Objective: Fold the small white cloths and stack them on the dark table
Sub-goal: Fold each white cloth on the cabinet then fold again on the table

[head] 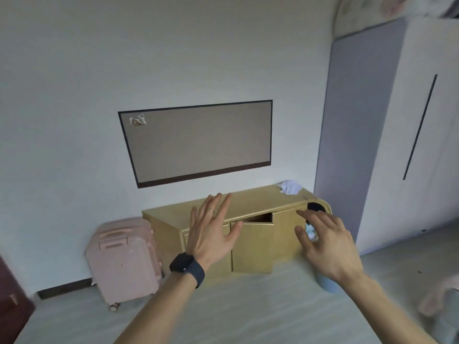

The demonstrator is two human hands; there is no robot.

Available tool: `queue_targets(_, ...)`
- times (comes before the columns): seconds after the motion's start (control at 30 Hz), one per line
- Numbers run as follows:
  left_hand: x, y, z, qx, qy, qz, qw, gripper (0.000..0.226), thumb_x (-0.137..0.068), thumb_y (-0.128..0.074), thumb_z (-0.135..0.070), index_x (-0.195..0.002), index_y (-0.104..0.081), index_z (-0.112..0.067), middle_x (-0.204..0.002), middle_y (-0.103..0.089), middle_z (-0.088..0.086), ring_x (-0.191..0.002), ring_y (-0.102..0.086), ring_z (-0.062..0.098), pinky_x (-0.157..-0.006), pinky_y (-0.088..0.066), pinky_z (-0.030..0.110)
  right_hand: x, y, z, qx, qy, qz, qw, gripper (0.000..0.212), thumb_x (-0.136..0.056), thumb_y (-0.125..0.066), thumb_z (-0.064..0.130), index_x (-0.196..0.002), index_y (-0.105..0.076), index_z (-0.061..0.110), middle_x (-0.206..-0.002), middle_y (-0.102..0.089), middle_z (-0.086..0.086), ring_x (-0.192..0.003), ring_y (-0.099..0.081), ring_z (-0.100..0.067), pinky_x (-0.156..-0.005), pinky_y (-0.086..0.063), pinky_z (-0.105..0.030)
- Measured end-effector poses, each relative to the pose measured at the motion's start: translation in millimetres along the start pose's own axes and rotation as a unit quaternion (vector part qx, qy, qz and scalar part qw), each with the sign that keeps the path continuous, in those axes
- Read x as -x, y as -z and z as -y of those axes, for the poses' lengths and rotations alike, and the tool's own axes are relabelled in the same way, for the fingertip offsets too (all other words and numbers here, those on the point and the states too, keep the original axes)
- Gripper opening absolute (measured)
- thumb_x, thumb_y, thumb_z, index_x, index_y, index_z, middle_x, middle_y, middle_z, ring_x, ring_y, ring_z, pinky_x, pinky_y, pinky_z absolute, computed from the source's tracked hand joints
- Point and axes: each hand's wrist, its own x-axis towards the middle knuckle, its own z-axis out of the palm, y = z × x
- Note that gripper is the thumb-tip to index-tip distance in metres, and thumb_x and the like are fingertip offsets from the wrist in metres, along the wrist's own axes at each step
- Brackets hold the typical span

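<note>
Crumpled small white cloth (289, 187) lay on top of low light-wood cabinet (253, 244), above and beyond right hand (325, 242), untouched. Right hand: fingers spread, slightly bent, grasping nothing. Left hand (211, 229): back to camera, fingers straight and splayed, released, nothing held. Both hands raised in front of cabinet; one cabinet door ajar between them. Black smartwatch (186, 268) on left wrist. Pink hard-shell suitcase (124, 259) stood left of and below left hand.

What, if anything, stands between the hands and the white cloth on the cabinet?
Nothing visible does: the white cloth lies on the cabinet top's right end, beyond the open right hand. The dark table is not in view.
</note>
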Motion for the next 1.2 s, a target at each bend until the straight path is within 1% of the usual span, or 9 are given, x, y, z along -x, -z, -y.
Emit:
queue_targets(0.17, -117.6, -74.1, -0.8, -0.002, -0.016, 0.002, 1.000, 0.074, -0.090, -0.022, -0.069, -0.156, -0.008, -0.039, -0.165, -0.012, -0.008, -0.152, -0.002, 0.013, -0.121, 0.003, 0.040, -90.7, -52.0, -67.4, 0.006, -0.006, -0.014, 1.000, 0.042, -0.091, -0.047, 0.050, -0.127, -0.061, 0.033, -0.127, -0.063, 0.014, -0.121, -0.051, -0.023, -0.093, -0.048, -0.040)
queue_targets(0.3, -212.6, -145.3, -0.3, 0.005, -0.005, 0.002, 1.000, 0.073, -0.090, -0.022, -0.069, -0.156, -0.009, -0.040, -0.165, -0.011, -0.010, -0.152, 0.000, 0.011, -0.122, 0.004, 0.040, -176.3, -101.5, -130.1, -0.016, -0.015, 0.007, 1.000, 0.036, -0.094, -0.051, 0.047, -0.127, -0.060, 0.036, -0.126, -0.062, 0.017, -0.125, -0.048, -0.021, -0.096, -0.045, -0.040)
queue_targets(0.37, -256.5, -177.6, 0.8, 0.004, -0.001, 0.002, 1.000, 0.075, -0.088, -0.019, -0.070, -0.156, -0.011, -0.040, -0.164, -0.013, -0.010, -0.152, 0.000, 0.011, -0.123, 0.003, 0.042, -218.5, -124.1, -160.8, -0.025, -0.012, 0.010, 1.000, 0.041, -0.092, -0.045, 0.053, -0.127, -0.060, 0.037, -0.124, -0.063, 0.017, -0.129, -0.046, -0.019, -0.099, -0.046, -0.043)
queue_targets(0.47, -318.6, -216.9, 4.7, 0.006, 0.013, 0.002, 1.000, 0.076, -0.086, -0.016, -0.071, -0.156, -0.012, -0.041, -0.164, -0.013, -0.012, -0.152, 0.001, 0.010, -0.123, 0.003, 0.042, -278.9, -157.0, -200.2, -0.032, -0.010, 0.021, 0.999, 0.050, -0.089, -0.035, 0.059, -0.127, -0.059, 0.038, -0.111, -0.067, 0.014, -0.127, -0.046, -0.016, -0.095, -0.048, -0.045)
queue_targets(0.63, -404.8, -283.0, 29.0, 0.000, 0.022, 0.003, 1.000, 0.073, -0.088, -0.020, -0.069, -0.155, -0.019, -0.039, -0.163, -0.020, -0.009, -0.152, -0.009, 0.014, -0.123, -0.003, 0.046, -365.3, -218.4, -253.2, -0.026, -0.023, 0.053, 0.998, 0.053, -0.088, -0.033, 0.061, -0.129, -0.058, 0.039, -0.109, -0.067, 0.012, -0.128, -0.046, -0.017, -0.094, -0.047, -0.045)
queue_targets(0.8, -483.9, -370.1, 76.2, -0.008, 0.036, 0.021, 0.999, 0.071, -0.089, -0.024, -0.066, -0.154, -0.028, -0.037, -0.161, -0.026, -0.008, -0.151, -0.016, 0.017, -0.120, -0.010, 0.049, -435.0, -302.4, -301.5, -0.022, -0.043, 0.061, 0.997, 0.044, -0.091, -0.042, 0.057, -0.126, -0.061, 0.038, -0.106, -0.067, 0.013, -0.122, -0.050, -0.017, -0.091, -0.050, -0.046)
queue_targets(0.93, -543.7, -445.7, 118.8, 0.000, 0.059, 0.076, 0.995, 0.068, -0.091, -0.026, -0.065, -0.155, -0.020, -0.041, -0.163, -0.020, -0.011, -0.152, -0.009, 0.014, -0.122, -0.004, 0.045, -476.3, -382.3, -341.1, -0.024, -0.078, 0.084, 0.993, 0.043, -0.088, -0.046, 0.058, -0.122, -0.063, 0.039, -0.100, -0.068, 0.015, -0.117, -0.053, -0.017, -0.089, -0.052, -0.044)
queue_targets(1.07, -593.5, -519.9, 154.5, 0.025, 0.078, 0.149, 0.985, 0.069, -0.091, -0.020, -0.067, -0.155, -0.011, -0.043, -0.165, -0.010, -0.011, -0.152, 0.002, 0.012, -0.122, 0.005, 0.044, -509.2, -457.0, -376.3, -0.014, -0.132, 0.123, 0.983, 0.036, -0.086, -0.069, 0.043, -0.121, -0.066, 0.037, -0.112, -0.068, 0.015, -0.117, -0.055, -0.018, -0.091, -0.052, -0.042)
queue_targets(1.2, -630.4, -586.2, 181.8, 0.010, 0.089, 0.222, 0.971, 0.075, -0.086, -0.010, -0.070, -0.155, -0.009, -0.043, -0.165, -0.009, -0.011, -0.152, 0.003, 0.012, -0.121, 0.005, 0.044, -540.0, -518.9, -411.8, 0.014, -0.183, 0.191, 0.964, 0.037, -0.087, -0.068, 0.042, -0.123, -0.065, 0.036, -0.118, -0.067, 0.010, -0.121, -0.053, -0.019, -0.095, -0.050, -0.043)
